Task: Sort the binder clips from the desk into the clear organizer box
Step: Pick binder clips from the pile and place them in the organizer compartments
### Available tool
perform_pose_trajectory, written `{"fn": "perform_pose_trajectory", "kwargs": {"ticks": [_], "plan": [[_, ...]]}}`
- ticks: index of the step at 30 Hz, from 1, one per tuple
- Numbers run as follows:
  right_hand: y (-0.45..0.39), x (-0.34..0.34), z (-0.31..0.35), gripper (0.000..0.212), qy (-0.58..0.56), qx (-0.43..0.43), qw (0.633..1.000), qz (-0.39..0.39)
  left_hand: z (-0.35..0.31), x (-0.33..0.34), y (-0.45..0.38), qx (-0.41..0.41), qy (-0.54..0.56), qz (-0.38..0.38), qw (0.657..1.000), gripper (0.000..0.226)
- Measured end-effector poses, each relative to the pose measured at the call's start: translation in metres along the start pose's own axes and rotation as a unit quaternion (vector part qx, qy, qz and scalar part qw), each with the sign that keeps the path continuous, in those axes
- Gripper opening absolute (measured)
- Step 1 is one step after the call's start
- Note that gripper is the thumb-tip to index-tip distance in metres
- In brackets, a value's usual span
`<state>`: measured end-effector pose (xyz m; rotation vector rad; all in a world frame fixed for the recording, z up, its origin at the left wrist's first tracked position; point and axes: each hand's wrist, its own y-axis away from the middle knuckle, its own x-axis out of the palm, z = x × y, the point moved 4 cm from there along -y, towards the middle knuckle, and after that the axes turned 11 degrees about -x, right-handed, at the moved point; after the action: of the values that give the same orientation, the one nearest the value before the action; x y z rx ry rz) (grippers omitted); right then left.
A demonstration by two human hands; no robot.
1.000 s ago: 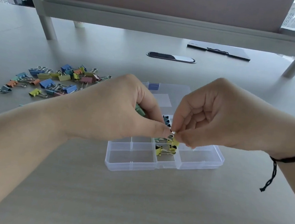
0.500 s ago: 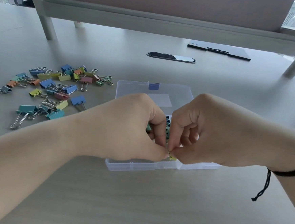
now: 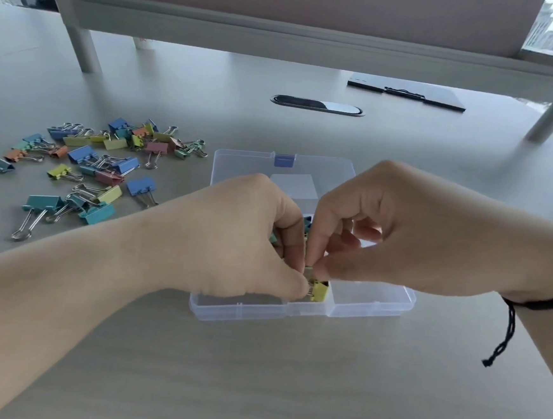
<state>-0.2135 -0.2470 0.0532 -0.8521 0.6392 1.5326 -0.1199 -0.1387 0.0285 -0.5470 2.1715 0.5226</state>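
The clear organizer box (image 3: 373, 304) lies open in the middle of the desk, its lid (image 3: 235, 166) with a blue latch folded back. Both hands meet over its front middle compartment. My left hand (image 3: 243, 236) and my right hand (image 3: 380, 224) pinch the wire handles of a yellow binder clip (image 3: 320, 288) that sits low in that compartment. Teal clips show between my fingers further back in the box. A loose pile of binder clips (image 3: 90, 168) in blue, yellow, pink, orange and teal lies on the desk to the left.
A raised monitor shelf (image 3: 281, 41) spans the back of the desk on metal legs. Under it are a black clipboard (image 3: 406, 92) at the right and an oval cable grommet (image 3: 316, 105) in the middle. A black cord bracelet hangs from my right wrist.
Both hands have sunk lower toward the front of the box with the yellow clip. More of the clip's yellow body now shows below my fingertips, inside the compartment.
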Motion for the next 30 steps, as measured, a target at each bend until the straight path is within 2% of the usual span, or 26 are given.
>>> {"fn": "perform_pose_trajectory", "kwargs": {"ticks": [5,9,10,11,13,16,19,22,27,30], "plan": [[-0.005,-0.005,-0.007,0.017,-0.035,-0.027,0.994,-0.099,-0.001,-0.007,-0.001,0.008,0.037,0.008,0.999,0.022],[-0.007,-0.004,-0.006,0.008,-0.067,-0.076,0.980,-0.172,-0.003,-0.015,-0.003,0.032,0.186,0.028,0.982,0.022],[-0.008,-0.003,-0.005,0.006,-0.073,-0.090,0.976,-0.182,-0.003,-0.015,-0.003,0.032,0.223,0.047,0.973,0.028],[-0.008,-0.002,-0.004,0.007,-0.077,-0.102,0.974,-0.189,-0.002,-0.015,-0.003,0.031,0.251,0.069,0.965,0.035],[-0.009,0.002,-0.003,0.012,-0.074,-0.116,0.972,-0.192,-0.001,-0.011,-0.002,0.035,0.276,0.102,0.955,0.034],[-0.008,0.006,-0.002,0.012,-0.044,-0.124,0.971,-0.200,0.000,-0.007,-0.003,0.040,0.282,0.114,0.952,0.037],[-0.007,0.008,0.005,0.015,0.002,-0.144,0.965,-0.220,-0.002,-0.008,-0.002,0.048,0.251,0.092,0.962,0.038],[-0.008,0.010,0.009,0.014,0.037,-0.154,0.968,-0.196,-0.003,-0.007,-0.002,0.063,0.245,0.090,0.963,0.040],[-0.007,0.010,0.005,0.006,0.008,-0.127,0.980,-0.155,-0.001,-0.006,-0.004,0.080,0.200,0.100,0.971,0.061],[-0.005,0.004,0.004,0.005,-0.015,-0.120,0.976,-0.181,-0.004,-0.011,-0.002,0.068,0.224,0.096,0.967,0.049]]}}
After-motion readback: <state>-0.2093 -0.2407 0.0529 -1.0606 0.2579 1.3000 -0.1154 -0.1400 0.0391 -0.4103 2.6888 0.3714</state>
